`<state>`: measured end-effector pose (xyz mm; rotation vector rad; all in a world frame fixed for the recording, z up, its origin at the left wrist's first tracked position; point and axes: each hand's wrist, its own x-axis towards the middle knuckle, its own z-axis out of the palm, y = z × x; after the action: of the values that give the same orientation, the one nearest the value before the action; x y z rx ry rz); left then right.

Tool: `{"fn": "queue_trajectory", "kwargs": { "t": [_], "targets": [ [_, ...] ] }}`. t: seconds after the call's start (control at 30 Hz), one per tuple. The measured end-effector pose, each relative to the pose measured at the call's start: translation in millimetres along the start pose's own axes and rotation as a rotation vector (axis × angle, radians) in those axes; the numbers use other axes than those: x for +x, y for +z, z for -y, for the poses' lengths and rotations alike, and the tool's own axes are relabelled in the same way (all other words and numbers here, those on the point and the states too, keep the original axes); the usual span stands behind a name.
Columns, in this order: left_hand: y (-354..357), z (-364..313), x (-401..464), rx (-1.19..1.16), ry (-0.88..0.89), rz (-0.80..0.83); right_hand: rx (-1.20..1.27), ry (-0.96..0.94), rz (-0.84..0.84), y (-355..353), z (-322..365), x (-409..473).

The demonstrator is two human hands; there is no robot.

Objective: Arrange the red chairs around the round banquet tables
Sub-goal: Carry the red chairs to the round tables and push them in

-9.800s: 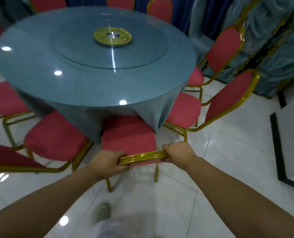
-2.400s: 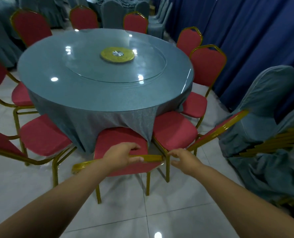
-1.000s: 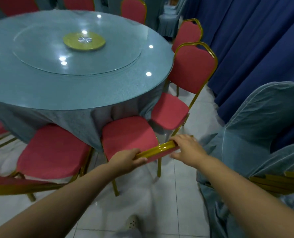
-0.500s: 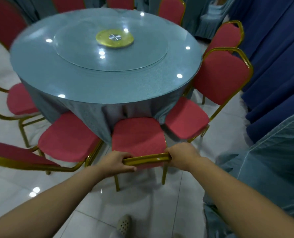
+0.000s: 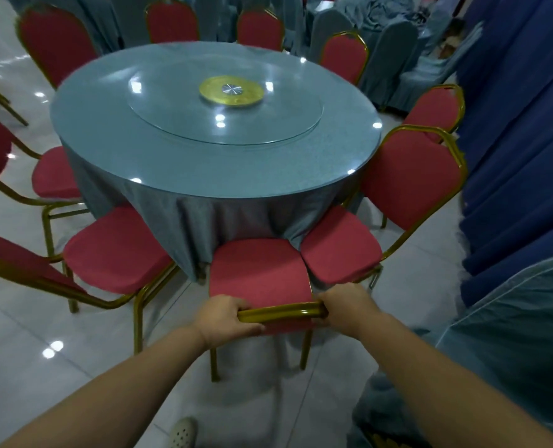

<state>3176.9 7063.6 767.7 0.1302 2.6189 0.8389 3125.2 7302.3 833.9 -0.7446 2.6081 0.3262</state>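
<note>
While both sets of fingers curl round the gold top rail (image 5: 281, 310), left hand (image 5: 225, 316) and right hand (image 5: 346, 305) grip the near red chair (image 5: 257, 273), seat nosing under the round table (image 5: 217, 124). Next, probably a small squaring push. Nine red chairs ring one table.

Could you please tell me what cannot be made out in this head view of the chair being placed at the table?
- Held chair: backrest seen edge-on; front legs hidden under its seat.
- Right hand: fingers hidden behind its back and the gold rail.
- Round table: base hidden by the grey-blue tablecloth.
- Left chair: backrest cut by the frame edge.
</note>
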Motion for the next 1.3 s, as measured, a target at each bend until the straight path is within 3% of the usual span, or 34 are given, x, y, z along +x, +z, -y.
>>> {"fn": "queue_trajectory", "kwargs": {
  "t": [0.43,0.6,0.7,0.83,1.3],
  "targets": [
    [4.2,-16.8,27.0,0.023,-0.010,-0.060,0.018,0.074,-0.014,7.1,-30.4,17.6],
    [1.7,-15.2,25.8,0.010,-0.035,-0.040,0.238,0.163,-0.012,16.0,-25.3,19.7],
    [1.4,-15.8,18.1,0.002,-0.056,-0.033,0.369,0.203,-0.102,24.7,-20.8,10.7],
    [3.0,-15.2,13.0,0.032,-0.054,-0.022,0.406,0.199,-0.197,32.0,-21.3,3.7],
    [-8.3,7.0,23.2,-0.022,-0.078,-0.036,0.370,0.108,-0.232,39.3,-20.0,35.9]
  ]
}}
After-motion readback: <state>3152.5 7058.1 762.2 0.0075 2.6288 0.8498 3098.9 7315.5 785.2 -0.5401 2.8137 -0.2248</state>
